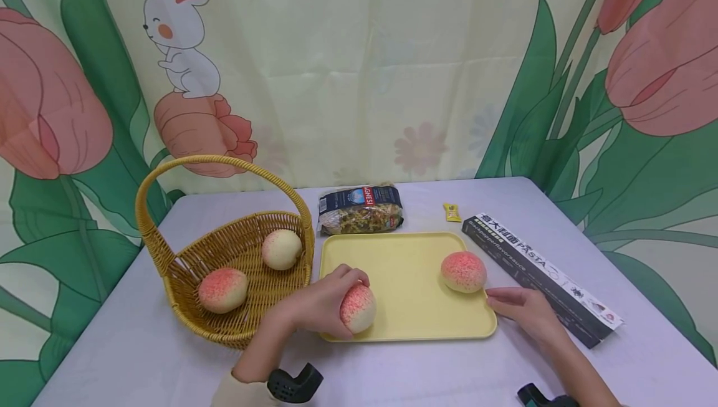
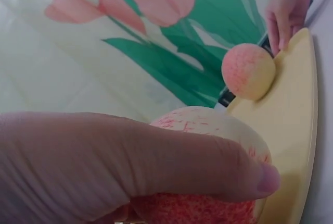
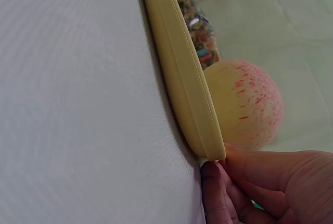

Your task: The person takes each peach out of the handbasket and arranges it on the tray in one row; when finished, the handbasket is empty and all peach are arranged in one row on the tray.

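My left hand (image 1: pixel 331 304) grips a pink-speckled peach (image 1: pixel 358 309) at the left front of a yellow tray (image 1: pixel 409 282). In the left wrist view, the thumb (image 2: pixel 208 166) lies across that peach. A second peach (image 1: pixel 463 272) rests on the tray's right side. With thumb and fingers, my right hand (image 1: pixel 524 310) pinches the tray's right rim, close beside that peach. The right wrist view has the thumb (image 3: pixel 260 169) on one side of the rim and the fingers (image 3: pixel 216 195) on the other.
Left of the tray stands a wicker basket (image 1: pixel 187 248) with a tall arched handle and two peaches inside. Behind the tray lie a pasta bag (image 1: pixel 361 209) and a small yellow packet (image 1: pixel 452 212). A long black-and-white pasta box (image 1: pixel 538 276) lies slanted at the right.
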A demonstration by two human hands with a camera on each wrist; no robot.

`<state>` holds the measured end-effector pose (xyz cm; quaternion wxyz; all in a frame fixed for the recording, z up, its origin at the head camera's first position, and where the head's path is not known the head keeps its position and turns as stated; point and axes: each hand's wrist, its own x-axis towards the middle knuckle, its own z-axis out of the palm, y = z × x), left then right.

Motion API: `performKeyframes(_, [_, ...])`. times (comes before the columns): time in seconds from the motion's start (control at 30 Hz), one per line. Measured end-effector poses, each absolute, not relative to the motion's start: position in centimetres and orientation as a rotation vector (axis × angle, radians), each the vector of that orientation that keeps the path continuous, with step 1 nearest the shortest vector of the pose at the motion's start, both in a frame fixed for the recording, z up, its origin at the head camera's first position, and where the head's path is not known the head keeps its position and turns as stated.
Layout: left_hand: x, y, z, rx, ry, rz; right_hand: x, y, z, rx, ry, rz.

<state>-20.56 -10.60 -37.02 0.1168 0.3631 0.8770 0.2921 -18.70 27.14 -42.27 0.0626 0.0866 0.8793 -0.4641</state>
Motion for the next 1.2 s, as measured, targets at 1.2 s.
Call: performKeyframes(1.2, [-19.9, -10.7, -35.9, 0.953, 2.62, 0.855, -18.8, 27.1, -42.3, 0.265, 2.659, -1.404])
